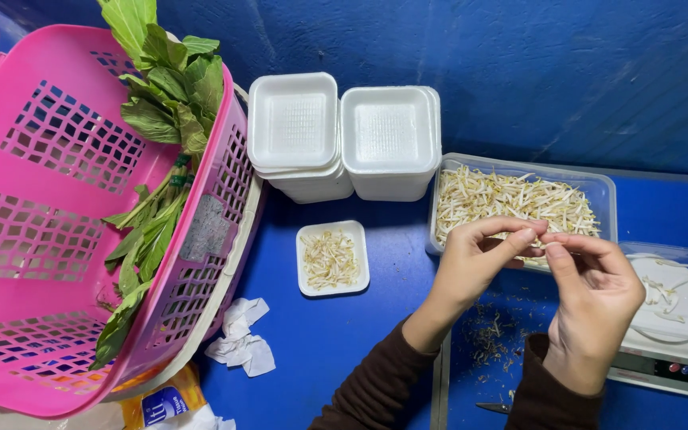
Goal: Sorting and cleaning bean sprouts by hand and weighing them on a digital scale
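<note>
We see a single bean sprout (537, 236) pinched between the fingertips of both hands, the left hand (479, 259) and the right hand (595, 291) meeting tip to tip, each closed on the sprout. It hangs right over the near edge of a clear plastic tub (607, 191) that lies just beyond the hands and is filled with pale bean sprouts (511, 195). Below the hands we find dark trimmings (491, 334) scattered on the blue tabletop (344, 334). Just right of the right hand stands a small white scale (666, 362) under a clear cover, with a few sprouts on its round plate. Left of the left hand a small white foam tray (333, 258) holds a thin layer of sprouts. Beyond it stand two stacks of empty foam trays (344, 139). Far to the left a pink plastic basket (49, 231) holds leafy greens (165, 119), with crumpled white paper (240, 338) near its lower rim.
</note>
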